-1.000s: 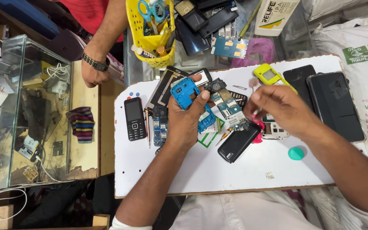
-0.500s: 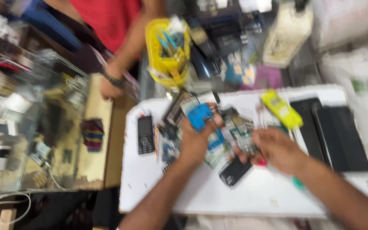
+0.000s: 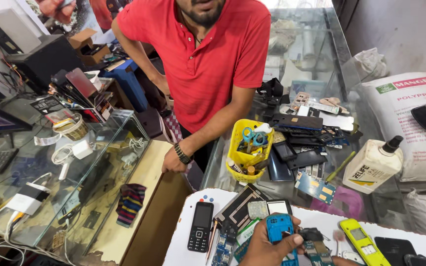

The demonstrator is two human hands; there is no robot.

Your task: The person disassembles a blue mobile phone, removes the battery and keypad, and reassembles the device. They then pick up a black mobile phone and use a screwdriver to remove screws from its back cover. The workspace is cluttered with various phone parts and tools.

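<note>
At the bottom edge the person's left hand point(image 3: 272, 249) pinches a blue phone shell point(image 3: 279, 228), thumb laid across its lower part, over the white work board point(image 3: 183, 246). The right hand is out of sight. Just right of the grip sits a small dark part point(image 3: 312, 234), and further right a yellow-green phone point(image 3: 363, 242). Left of the grip lies a black keypad phone point(image 3: 200, 226), with a bare circuit board point(image 3: 225, 244) between. Beyond the grip stands a yellow basket point(image 3: 242, 156) holding blue-handled scissors point(image 3: 253, 137), and off to its right a white bottle point(image 3: 373, 165). Behind all this a person in a red shirt point(image 3: 208, 54) leans a hand point(image 3: 172, 162) on the wooden counter.
</note>
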